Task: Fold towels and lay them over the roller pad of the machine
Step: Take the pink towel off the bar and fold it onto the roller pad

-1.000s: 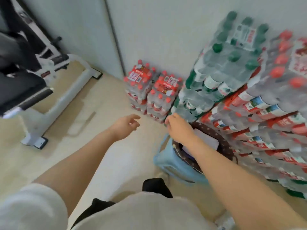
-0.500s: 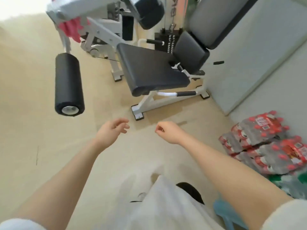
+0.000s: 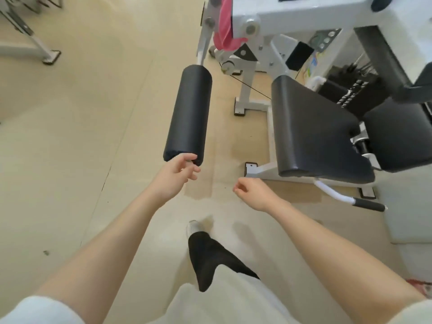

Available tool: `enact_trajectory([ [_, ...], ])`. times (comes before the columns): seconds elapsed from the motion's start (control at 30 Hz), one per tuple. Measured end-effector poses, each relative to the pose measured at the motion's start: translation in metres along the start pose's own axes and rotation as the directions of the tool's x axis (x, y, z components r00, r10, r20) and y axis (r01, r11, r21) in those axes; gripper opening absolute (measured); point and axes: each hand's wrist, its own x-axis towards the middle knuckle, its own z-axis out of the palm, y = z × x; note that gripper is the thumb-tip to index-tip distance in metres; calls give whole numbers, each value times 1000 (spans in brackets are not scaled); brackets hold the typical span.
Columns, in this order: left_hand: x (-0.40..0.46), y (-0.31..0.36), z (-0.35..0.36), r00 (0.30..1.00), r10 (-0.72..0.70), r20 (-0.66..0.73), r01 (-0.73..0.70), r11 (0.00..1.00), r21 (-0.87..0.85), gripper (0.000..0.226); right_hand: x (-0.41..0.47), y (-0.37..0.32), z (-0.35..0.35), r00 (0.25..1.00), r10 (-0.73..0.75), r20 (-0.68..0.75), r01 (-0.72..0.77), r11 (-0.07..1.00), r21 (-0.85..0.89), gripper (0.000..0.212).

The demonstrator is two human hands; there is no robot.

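Note:
The machine's black roller pad [image 3: 189, 114] hangs bare in the middle of the view, its near end toward me. My left hand [image 3: 174, 176] is just below that near end, fingers loosely spread, holding nothing. My right hand [image 3: 253, 192] hovers lower right over the floor, fingers curled in and empty. A pink towel [image 3: 225, 24] is draped over the white frame at the top, beside the pivot. No towel is in either hand.
The machine's black seat [image 3: 313, 132] and white frame [image 3: 287, 17] fill the right side, with a handle [image 3: 355, 199] sticking out low. Another machine's white foot [image 3: 32, 46] is at the top left. My leg and shoe [image 3: 198, 232] are on the beige floor.
My view swung from the stacked water bottles and basket to the machine. The roller pad is now close in front, and my left hand has come up to its near end.

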Motion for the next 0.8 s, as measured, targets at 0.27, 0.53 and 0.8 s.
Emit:
enact_trajectory([
  [0.27, 126, 34, -91, 996, -27, 86, 18, 995, 102, 15, 132, -61, -53, 997, 82, -3, -80, 983, 167, 25],
  [0.53, 240, 33, -175, 990, 24, 137, -49, 983, 177, 23, 237, -120, -85, 970, 225, -95, -195, 947, 254, 16],
  [0.8, 388, 57, -290, 940, 43, 338, -116, 973, 199, 22, 344, -199, -129, 821, 455, -345, -188, 786, 589, 16],
])
